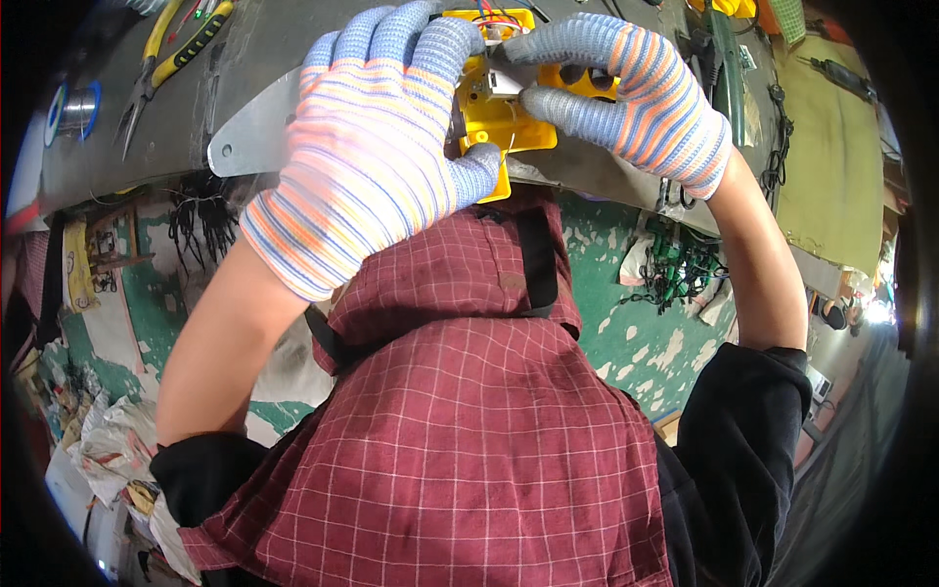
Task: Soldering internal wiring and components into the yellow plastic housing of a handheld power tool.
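Note:
A yellow plastic housing (528, 134) lies at the top middle on the bench, its inside facing up with wires and small parts in it. My left hand (367, 157), in a striped knit glove, grips its left side, thumb on the near edge and fingers over the far end. From the right comes my right hand (641, 108), gloved alike, with thumb and index finger closed around a small white block-shaped part (504, 84) in the housing. Thin red and blue wires (489, 12) show at the far end. The left hand hides much of the housing.
Left of the hands lies a flat grey metal plate (249, 137) with a hole. Yellow-black pliers (147, 83) and a wire spool (75, 110) are farther left. At right are a green tool-like object (726, 78) and a screwdriver-like tool (839, 76). Dark cables (675, 264) hang below the bench.

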The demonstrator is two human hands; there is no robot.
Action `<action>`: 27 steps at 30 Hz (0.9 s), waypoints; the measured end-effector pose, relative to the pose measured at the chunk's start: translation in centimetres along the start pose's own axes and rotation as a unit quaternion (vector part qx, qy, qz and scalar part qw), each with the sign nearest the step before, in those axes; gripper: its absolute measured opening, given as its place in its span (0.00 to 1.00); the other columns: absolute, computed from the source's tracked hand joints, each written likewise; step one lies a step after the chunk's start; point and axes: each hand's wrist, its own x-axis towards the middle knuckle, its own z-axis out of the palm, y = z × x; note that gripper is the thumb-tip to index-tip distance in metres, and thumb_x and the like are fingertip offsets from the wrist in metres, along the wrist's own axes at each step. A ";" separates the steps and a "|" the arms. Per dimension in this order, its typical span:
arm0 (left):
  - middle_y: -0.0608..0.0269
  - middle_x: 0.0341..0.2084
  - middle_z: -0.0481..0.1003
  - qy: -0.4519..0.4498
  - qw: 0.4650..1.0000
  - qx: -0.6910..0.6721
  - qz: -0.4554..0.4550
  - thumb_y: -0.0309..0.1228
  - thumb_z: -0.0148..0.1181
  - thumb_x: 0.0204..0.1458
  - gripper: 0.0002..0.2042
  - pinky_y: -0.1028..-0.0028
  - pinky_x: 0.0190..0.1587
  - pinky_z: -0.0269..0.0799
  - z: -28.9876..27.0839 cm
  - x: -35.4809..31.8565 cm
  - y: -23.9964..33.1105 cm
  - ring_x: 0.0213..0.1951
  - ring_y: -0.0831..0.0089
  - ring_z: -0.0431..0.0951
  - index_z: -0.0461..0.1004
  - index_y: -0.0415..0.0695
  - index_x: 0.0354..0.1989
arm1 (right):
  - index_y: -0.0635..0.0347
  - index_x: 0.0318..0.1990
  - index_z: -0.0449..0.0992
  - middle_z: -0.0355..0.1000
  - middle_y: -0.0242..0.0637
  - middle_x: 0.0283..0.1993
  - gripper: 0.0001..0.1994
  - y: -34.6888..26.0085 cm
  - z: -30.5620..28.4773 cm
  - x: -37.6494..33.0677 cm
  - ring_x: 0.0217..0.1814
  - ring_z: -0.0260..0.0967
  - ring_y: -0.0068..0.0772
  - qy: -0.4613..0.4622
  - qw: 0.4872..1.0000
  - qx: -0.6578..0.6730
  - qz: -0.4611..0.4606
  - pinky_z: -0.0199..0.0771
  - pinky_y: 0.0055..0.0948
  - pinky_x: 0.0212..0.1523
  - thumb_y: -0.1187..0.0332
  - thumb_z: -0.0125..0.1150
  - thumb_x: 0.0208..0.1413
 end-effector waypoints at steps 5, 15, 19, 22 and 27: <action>0.49 0.53 0.69 -0.027 1.000 0.003 0.011 0.43 0.72 0.36 0.34 0.56 0.60 0.63 0.1 0.3 -0.6 0.56 0.49 0.68 0.68 0.45 0.53 | 0.56 0.39 0.80 0.76 0.38 0.35 0.10 -1.8 -1.1 1.3 0.41 0.73 0.44 -0.010 0.994 -0.062 -0.084 0.72 0.35 0.43 0.68 0.68 0.48; 0.45 0.57 0.66 -0.065 0.996 -0.035 0.057 0.45 0.73 0.36 0.39 0.55 0.62 0.61 -0.8 -0.2 -2.6 0.60 0.47 0.65 0.65 0.48 0.60 | 0.55 0.41 0.80 0.77 0.38 0.37 0.11 0.3 -0.9 1.2 0.40 0.73 0.40 -0.018 0.997 0.007 -0.080 0.73 0.33 0.43 0.68 0.70 0.49; 0.44 0.59 0.65 -0.114 0.992 0.002 0.061 0.45 0.74 0.34 0.44 0.55 0.63 0.61 -1.2 -0.4 -2.9 0.60 0.45 0.65 0.63 0.48 0.64 | 0.55 0.41 0.80 0.77 0.38 0.36 0.10 0.3 -0.6 0.9 0.40 0.73 0.40 0.004 0.999 0.017 -0.047 0.73 0.32 0.42 0.68 0.70 0.51; 0.45 0.57 0.68 -0.092 0.991 -0.068 0.065 0.38 0.72 0.36 0.39 0.57 0.62 0.63 -0.6 0.0 -3.8 0.58 0.45 0.67 0.65 0.47 0.62 | 0.55 0.40 0.80 0.77 0.37 0.36 0.10 -0.2 -1.1 1.0 0.40 0.73 0.38 -0.002 0.998 -0.022 -0.065 0.73 0.32 0.42 0.68 0.70 0.50; 0.52 0.52 0.72 -0.097 0.980 -0.165 0.050 0.28 0.68 0.39 0.34 0.65 0.57 0.70 -1.0 0.7 -4.4 0.51 0.56 0.76 0.67 0.44 0.60 | 0.56 0.40 0.80 0.77 0.37 0.37 0.10 -0.9 -1.6 1.3 0.41 0.73 0.37 -0.003 0.994 -0.080 -0.080 0.73 0.33 0.43 0.68 0.71 0.50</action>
